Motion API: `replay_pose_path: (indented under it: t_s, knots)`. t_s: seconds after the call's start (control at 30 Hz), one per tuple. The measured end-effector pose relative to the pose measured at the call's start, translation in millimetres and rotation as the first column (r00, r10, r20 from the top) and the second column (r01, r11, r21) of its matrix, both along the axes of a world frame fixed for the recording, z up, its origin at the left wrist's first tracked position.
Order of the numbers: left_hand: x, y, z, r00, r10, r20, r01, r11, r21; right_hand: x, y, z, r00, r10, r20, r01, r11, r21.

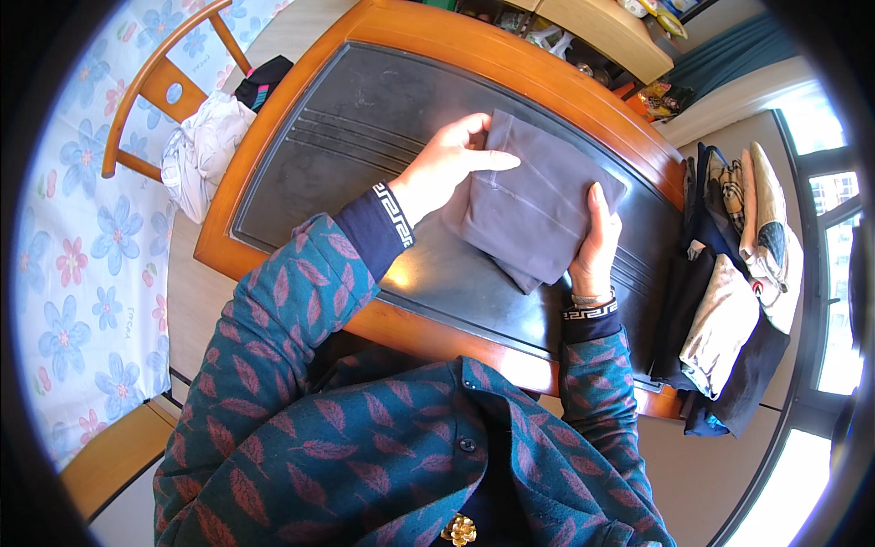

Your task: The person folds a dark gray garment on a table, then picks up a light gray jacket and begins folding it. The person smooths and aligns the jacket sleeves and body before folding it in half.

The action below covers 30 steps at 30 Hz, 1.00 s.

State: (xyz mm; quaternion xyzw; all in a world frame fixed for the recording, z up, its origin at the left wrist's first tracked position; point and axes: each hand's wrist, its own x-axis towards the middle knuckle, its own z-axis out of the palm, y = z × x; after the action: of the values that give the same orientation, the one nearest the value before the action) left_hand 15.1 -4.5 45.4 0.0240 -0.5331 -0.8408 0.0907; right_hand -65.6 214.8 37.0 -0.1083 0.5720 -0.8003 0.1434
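Between my hands is a folded grey garment [547, 196], held a little above the dark table top, with a loose layer hanging at its lower edge. My left hand [447, 164] grips its upper left corner, thumb lying on the front and fingers behind the cloth. On the opposite side my right hand [597, 244] pinches the right edge, its thumb on top and the other fingers hidden underneath. Which kind of garment it is cannot be told from the folded shape.
The table [365, 100] has an orange wood rim. A pile of folded clothes [729, 283] lies at its right end. To the left, a wooden chair [159, 87] bears white cloth [208, 150] and a dark bag-like item [264, 82]. A cabinet [602, 32] stands behind.
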Motion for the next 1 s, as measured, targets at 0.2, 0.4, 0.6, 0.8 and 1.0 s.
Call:
replay_pose_path:
  t_s: [0.2,0.4,0.6,0.8,1.0]
  knots:
    - [-1.2,-3.8,-3.8,0.999,-0.03,0.036,0.032,0.997,-0.063,-1.1,0.6,-2.1,1.0,0.003,-0.011,-0.003,1.0,-0.002]
    - [-1.3,-4.6,-6.4,0.999,0.009,0.048,0.002,0.973,-0.23,-1.3,0.5,-2.4,1.0,-0.001,-0.03,0.001,1.0,0.01]
    - [-1.6,-2.9,-7.2,0.999,0.034,0.023,-0.03,0.987,-0.159,-0.6,0.6,-1.5,1.0,0.0,-0.022,0.0,1.0,0.005]
    - [-0.4,-3.4,-5.6,1.0,-0.006,0.031,0.011,0.986,-0.168,-2.0,1.4,-2.6,1.0,0.007,-0.021,-0.006,1.0,0.014]
    - [-3.9,-8.1,-6.8,0.992,-0.054,0.114,0.086,0.952,-0.295,-3.4,1.8,-5.2,0.999,0.005,-0.041,-0.003,0.999,0.041]
